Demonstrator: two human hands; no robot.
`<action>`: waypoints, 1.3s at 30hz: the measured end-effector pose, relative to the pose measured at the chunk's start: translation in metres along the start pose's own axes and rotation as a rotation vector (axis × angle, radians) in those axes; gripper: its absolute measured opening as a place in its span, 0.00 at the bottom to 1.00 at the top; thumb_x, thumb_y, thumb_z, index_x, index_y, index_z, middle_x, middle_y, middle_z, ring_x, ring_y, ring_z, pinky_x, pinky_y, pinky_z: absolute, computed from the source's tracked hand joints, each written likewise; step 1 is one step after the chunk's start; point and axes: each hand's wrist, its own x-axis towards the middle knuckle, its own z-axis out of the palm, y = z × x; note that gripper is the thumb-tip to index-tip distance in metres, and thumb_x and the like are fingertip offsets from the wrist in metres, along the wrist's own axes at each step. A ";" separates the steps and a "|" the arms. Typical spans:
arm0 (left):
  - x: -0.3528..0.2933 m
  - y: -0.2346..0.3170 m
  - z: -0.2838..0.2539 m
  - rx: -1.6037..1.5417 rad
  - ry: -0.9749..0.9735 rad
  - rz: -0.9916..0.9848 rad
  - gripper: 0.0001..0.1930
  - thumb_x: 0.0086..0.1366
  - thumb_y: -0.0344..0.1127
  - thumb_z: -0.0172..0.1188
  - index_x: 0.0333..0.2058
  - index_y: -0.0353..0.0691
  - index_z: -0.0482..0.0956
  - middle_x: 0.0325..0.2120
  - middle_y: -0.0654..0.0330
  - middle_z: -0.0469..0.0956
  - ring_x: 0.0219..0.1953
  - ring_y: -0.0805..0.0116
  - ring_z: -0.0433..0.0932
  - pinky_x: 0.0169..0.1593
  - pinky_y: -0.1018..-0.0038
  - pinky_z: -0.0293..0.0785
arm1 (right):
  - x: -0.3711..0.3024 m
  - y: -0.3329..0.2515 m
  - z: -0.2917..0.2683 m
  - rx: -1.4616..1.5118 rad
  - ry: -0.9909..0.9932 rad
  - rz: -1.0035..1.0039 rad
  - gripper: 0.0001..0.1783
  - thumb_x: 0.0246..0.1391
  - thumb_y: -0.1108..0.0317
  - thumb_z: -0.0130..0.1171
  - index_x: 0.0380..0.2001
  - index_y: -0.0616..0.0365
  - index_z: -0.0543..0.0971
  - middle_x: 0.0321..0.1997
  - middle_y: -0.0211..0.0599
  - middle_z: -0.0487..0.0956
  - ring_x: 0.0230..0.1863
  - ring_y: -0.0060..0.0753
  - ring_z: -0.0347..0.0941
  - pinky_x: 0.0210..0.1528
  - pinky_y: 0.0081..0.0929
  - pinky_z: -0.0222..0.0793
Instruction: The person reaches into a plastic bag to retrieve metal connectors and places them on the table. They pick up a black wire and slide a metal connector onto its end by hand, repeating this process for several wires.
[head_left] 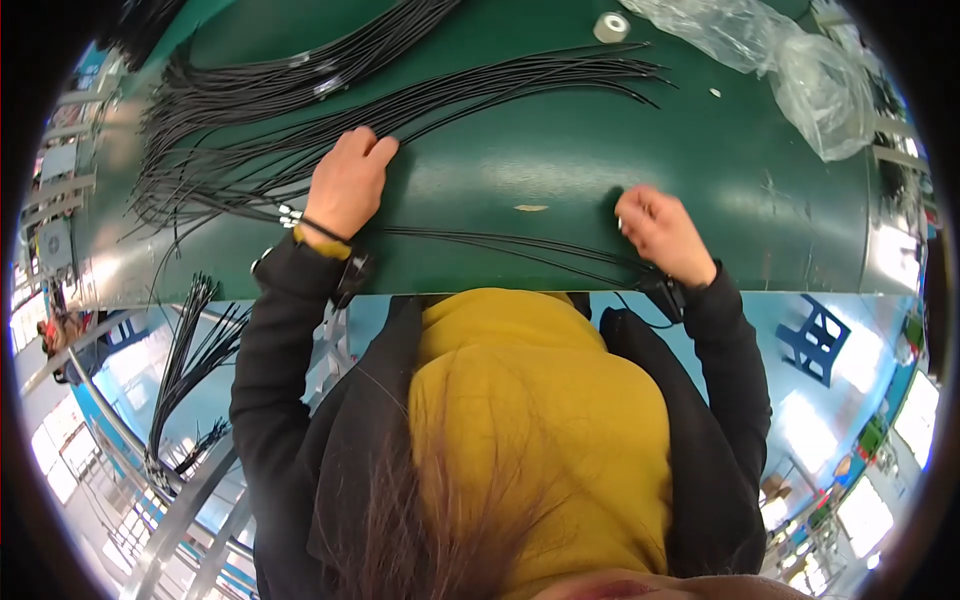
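Observation:
My left hand (348,185) lies against the near side of a loose spread of black cables (480,90). Its fingers are curled closed at the cables, and what lies between them is hidden. Under my left wrist run a few separate black cables (480,236), stretching right toward my right wrist. Small white pieces (290,216) sit on cables just left of that wrist. Over the green table my right hand (660,232) is closed, thumb and fingers pinched together. A pale spot shows at its fingertips, too small to name.
A thicker bundle of black cables (330,50) lies at the far left. Clear plastic wrap (820,90) and a white roll (611,27) are at the far right of the green table (540,175). More cables (175,370) hang below the left edge. A blue stool (815,340) stands on the floor.

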 end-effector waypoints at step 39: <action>0.143 0.168 0.076 -0.673 0.141 0.024 0.03 0.59 0.29 0.57 0.31 0.41 0.72 0.27 0.58 0.71 0.27 0.55 0.74 0.28 0.64 0.71 | 0.028 0.015 -0.038 0.851 0.176 -0.168 0.11 0.61 0.69 0.53 0.44 0.64 0.73 0.31 0.27 0.69 0.28 0.17 0.63 0.25 0.14 0.60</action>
